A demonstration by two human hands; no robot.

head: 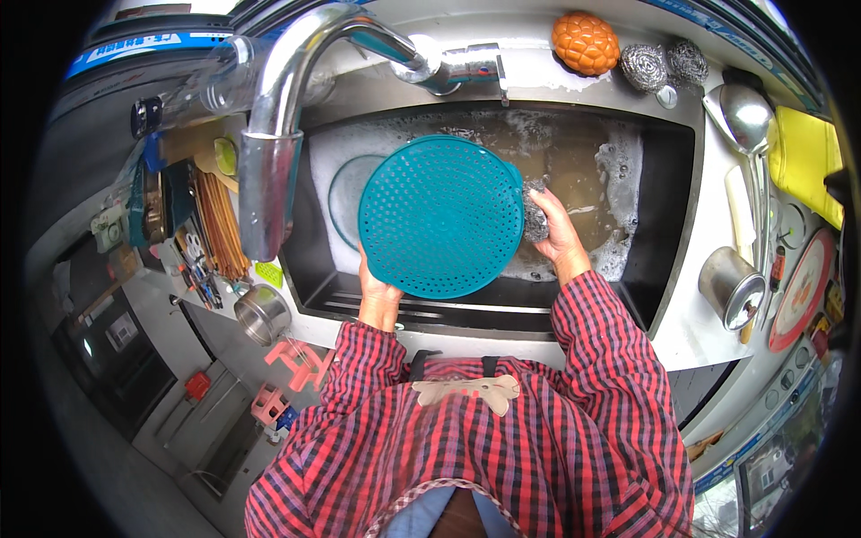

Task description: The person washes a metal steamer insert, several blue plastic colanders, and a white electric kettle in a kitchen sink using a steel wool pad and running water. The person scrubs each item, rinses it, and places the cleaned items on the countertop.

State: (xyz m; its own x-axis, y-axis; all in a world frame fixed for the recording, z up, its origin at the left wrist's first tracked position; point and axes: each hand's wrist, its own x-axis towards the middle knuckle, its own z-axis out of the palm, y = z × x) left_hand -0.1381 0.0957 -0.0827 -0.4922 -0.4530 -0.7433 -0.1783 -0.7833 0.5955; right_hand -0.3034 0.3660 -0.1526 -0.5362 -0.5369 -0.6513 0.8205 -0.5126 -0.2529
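Note:
A round teal plastic colander (pixel 440 218), its perforated face toward me, is held over the sink (pixel 672 175). My left hand (pixel 377 286) grips its lower left rim, with the fingers hidden behind it. At the right rim, my right hand (pixel 557 232) holds a steel wool scourer (pixel 535 212) against the colander's edge. Soapy brownish water (pixel 578 181) with white foam fills much of the basin below. A round clear lid or dish (pixel 346 195) lies partly hidden behind the colander's left side.
A chrome faucet (pixel 272 161) arches over the sink's left side. Behind the basin sit an orange textured object (pixel 585 44) and two steel scourers (pixel 644 68). To the right are a ladle (pixel 745 118) and a lidded metal pot (pixel 732 289). Chopsticks (pixel 218 225) and a metal cup (pixel 262 315) stand left.

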